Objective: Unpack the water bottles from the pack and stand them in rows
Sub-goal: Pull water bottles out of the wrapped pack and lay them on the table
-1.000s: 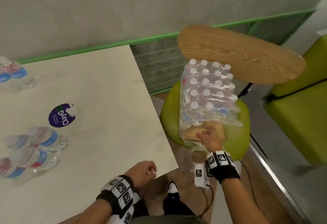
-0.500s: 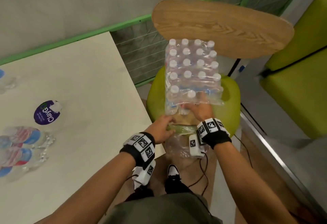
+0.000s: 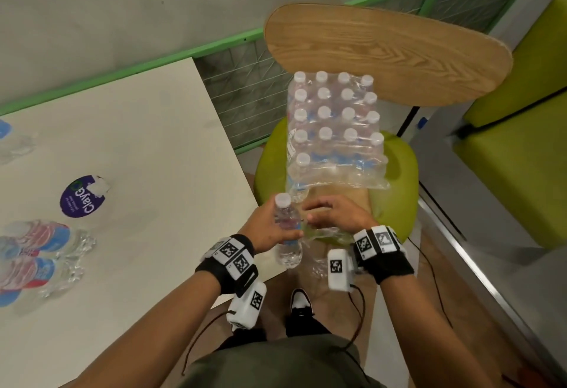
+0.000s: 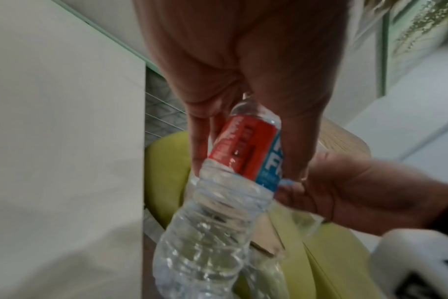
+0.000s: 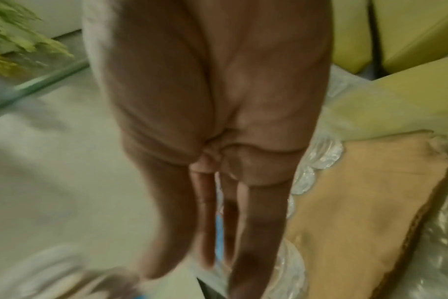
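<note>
A shrink-wrapped pack of water bottles [image 3: 334, 130] with white caps stands on a green chair seat [image 3: 399, 191], its near end torn open over a cardboard tray [image 5: 358, 202]. My left hand [image 3: 276, 229] grips one clear bottle [image 3: 287, 228] round its red and blue label [image 4: 243, 153], upright, just in front of the pack and beside the table corner. My right hand [image 3: 319, 212] lies next to it with straight fingers [image 5: 253, 232] that reach toward the bottle, over the loose plastic wrap. Whether they touch the bottle is unclear.
A white table [image 3: 138, 173] is on my left, with several bottles [image 3: 36, 252] lying near its left edge and a purple round sticker [image 3: 81, 202]. The chair's wooden backrest [image 3: 389, 53] rises behind the pack. A green sofa [image 3: 521, 154] stands at the right.
My left hand went from the table's corner to the pack and now holds a bottle taken from its near end. The right hand drew back from inside the wrap.
</note>
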{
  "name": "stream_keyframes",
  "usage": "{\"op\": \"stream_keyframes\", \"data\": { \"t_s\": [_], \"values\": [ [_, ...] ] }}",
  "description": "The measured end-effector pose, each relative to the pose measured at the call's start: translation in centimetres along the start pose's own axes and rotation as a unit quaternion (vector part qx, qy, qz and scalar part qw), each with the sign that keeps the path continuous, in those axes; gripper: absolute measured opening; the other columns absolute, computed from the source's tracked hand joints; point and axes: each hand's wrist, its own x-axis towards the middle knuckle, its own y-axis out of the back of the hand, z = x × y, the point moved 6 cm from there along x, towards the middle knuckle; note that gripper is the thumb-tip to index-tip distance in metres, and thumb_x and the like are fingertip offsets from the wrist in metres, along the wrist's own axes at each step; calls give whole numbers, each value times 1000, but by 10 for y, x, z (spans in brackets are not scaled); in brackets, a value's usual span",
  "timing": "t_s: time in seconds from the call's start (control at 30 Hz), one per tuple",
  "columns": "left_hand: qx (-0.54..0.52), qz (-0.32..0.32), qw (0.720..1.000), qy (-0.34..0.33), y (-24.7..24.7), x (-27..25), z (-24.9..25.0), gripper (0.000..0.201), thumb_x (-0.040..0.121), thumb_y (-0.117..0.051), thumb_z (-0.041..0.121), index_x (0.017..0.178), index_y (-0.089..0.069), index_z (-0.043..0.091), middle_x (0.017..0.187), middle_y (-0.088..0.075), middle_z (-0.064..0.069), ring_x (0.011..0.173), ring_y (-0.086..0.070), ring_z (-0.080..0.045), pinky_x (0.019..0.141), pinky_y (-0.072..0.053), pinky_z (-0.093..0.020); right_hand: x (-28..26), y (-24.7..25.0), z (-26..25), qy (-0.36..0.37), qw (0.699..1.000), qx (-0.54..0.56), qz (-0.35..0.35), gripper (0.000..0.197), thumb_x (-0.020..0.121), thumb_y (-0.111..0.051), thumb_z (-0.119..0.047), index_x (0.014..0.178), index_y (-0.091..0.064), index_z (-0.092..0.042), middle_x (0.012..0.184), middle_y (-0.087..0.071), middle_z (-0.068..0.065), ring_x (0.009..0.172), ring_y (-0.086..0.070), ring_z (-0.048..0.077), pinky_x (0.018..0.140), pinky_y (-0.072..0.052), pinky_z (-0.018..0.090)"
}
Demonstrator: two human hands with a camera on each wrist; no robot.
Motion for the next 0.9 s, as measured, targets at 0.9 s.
{"op": "stream_keyframes", "data": {
  "t_s": [0.9],
  "values": [
    [24, 185, 977, 100, 135, -86, -98, 57, 53, -83, 42, 98, -55, 22, 96, -65, -3, 87, -64, -19, 82, -53, -38, -5, -87, -13, -20, 956, -283, -79, 50, 60, -83, -19, 101, -55, -22, 91, -64, -8, 84, -61, 13, 74, -49, 23]
  ]
}}
